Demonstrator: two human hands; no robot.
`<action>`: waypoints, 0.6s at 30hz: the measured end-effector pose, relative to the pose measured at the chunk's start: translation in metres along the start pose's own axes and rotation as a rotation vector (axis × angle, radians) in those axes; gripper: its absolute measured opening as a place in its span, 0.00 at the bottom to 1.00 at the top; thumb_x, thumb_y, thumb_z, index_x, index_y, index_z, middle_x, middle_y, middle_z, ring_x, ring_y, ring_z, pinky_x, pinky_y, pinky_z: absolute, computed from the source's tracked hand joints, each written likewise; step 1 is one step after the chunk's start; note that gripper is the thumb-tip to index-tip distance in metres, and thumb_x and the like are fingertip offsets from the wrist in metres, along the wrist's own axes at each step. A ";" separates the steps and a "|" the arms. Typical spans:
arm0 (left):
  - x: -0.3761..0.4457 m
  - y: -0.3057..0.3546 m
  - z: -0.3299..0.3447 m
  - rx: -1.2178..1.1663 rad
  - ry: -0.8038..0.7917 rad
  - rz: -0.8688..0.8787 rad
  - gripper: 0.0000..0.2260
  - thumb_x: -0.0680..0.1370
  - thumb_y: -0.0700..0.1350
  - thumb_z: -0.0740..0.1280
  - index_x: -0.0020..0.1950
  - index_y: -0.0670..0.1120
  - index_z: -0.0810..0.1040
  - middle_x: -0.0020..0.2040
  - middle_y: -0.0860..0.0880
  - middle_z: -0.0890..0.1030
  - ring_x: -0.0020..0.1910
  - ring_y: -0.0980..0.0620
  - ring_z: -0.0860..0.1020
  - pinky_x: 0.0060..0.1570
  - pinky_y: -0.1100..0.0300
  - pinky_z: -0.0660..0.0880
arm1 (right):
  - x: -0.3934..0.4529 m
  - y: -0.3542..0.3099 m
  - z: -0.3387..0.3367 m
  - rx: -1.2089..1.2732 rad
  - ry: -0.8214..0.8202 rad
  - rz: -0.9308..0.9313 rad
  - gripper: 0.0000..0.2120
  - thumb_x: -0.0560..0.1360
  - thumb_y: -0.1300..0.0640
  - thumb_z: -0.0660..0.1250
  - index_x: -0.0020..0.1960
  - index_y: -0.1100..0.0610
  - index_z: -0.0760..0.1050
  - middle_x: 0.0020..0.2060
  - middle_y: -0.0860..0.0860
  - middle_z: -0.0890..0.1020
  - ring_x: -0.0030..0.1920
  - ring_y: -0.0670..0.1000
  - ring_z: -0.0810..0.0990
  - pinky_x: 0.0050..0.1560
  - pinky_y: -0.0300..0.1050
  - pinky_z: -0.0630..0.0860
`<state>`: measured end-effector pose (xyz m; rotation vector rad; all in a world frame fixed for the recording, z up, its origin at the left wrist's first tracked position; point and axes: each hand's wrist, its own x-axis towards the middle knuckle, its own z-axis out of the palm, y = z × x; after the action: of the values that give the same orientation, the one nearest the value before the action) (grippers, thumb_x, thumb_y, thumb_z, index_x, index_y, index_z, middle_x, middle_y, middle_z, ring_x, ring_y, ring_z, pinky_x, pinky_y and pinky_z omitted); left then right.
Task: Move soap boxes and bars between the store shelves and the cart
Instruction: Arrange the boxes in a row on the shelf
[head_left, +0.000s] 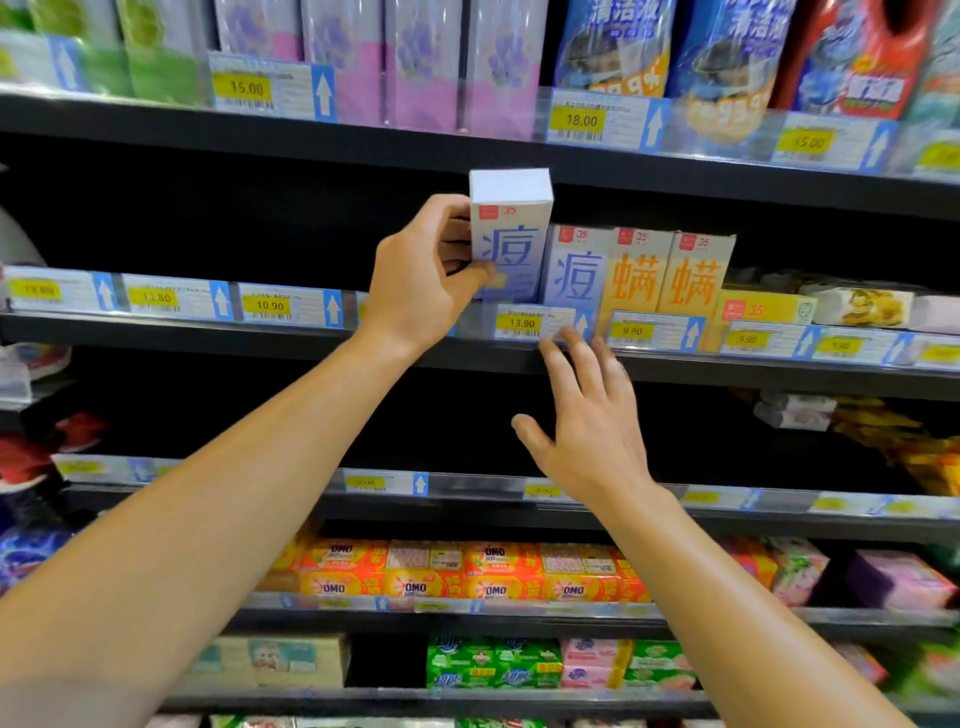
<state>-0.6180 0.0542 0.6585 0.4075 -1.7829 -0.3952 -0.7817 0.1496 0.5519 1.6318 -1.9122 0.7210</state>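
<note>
My right hand (587, 421) hovers with fingers spread, holding nothing, at the shelf (208, 338) edge. My left hand (431, 275) grips one blue soap box (511, 234) upright. Beyond stand one more blue box (574, 273) and two orange boxes (667, 275).

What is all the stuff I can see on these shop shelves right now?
held blue-lettered white soap box: one, raised above the middle shelf
standing blue-lettered white soap box: one, middle shelf
orange-lettered yellow soap boxes: two, right of it
purple flower-print cartons: several, top shelf
orange OMO soap bars: many, lower shelf
yellow price labels: many, shelf edges
left hand: fingers grip the held box
right hand: open, below the labels
</note>
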 end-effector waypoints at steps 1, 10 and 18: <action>0.000 -0.001 0.001 0.006 -0.004 -0.002 0.18 0.74 0.37 0.74 0.62 0.43 0.75 0.52 0.55 0.81 0.52 0.61 0.80 0.52 0.69 0.76 | 0.000 0.000 0.000 -0.002 -0.001 0.002 0.39 0.75 0.39 0.64 0.80 0.52 0.55 0.79 0.52 0.56 0.79 0.60 0.50 0.78 0.59 0.53; 0.010 -0.003 0.006 0.078 0.007 -0.015 0.17 0.73 0.38 0.74 0.60 0.44 0.76 0.52 0.53 0.81 0.50 0.62 0.80 0.49 0.72 0.76 | -0.002 -0.003 0.001 0.018 -0.014 0.023 0.40 0.75 0.40 0.66 0.80 0.51 0.54 0.80 0.51 0.54 0.80 0.58 0.47 0.79 0.57 0.50; 0.010 -0.009 0.012 0.163 -0.032 -0.078 0.17 0.75 0.42 0.73 0.63 0.46 0.75 0.53 0.54 0.81 0.51 0.59 0.79 0.51 0.66 0.78 | -0.002 -0.001 0.000 0.023 -0.007 0.024 0.39 0.76 0.41 0.66 0.80 0.50 0.53 0.80 0.50 0.55 0.80 0.56 0.46 0.79 0.55 0.48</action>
<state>-0.6311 0.0419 0.6601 0.5897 -1.8411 -0.3140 -0.7800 0.1510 0.5500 1.6293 -1.9387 0.7506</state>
